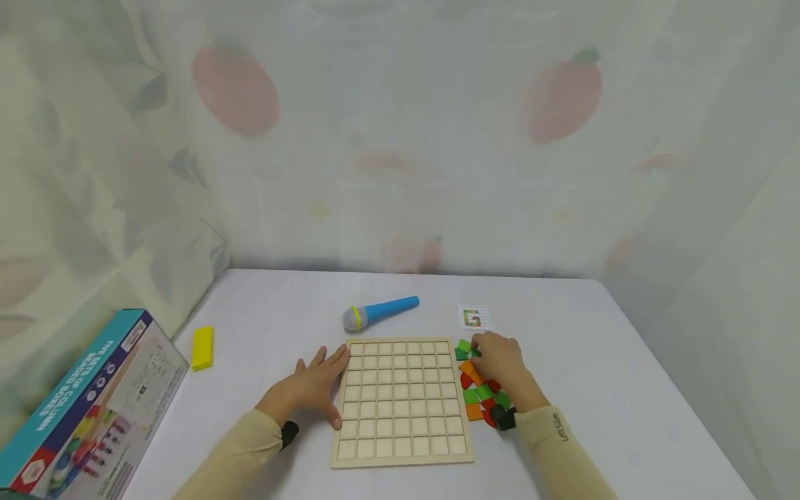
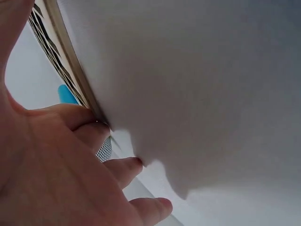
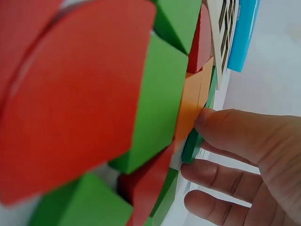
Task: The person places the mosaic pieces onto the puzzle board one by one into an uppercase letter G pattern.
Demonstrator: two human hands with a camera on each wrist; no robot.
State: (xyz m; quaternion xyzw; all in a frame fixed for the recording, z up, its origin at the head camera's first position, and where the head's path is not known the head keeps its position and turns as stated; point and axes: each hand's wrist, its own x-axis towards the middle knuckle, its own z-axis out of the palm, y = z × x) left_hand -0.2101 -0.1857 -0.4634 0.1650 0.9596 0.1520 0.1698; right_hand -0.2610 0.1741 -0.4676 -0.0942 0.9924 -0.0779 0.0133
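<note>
A wooden grid board lies flat on the white table with bare squares. My left hand rests at its left edge with fingers spread; fingertips touch the board's side in the left wrist view. Along the right edge lies a loose cluster of red, green and orange tiles, among them an orange tile and a large red tile. Over the far end of this cluster, my right hand pinches a dark green tile between thumb and fingers.
Behind the board lies a blue toy microphone. A small pattern card with a coloured G sits beyond the tiles. At the left are a yellow block and a large printed box. A patterned curtain hangs behind the table.
</note>
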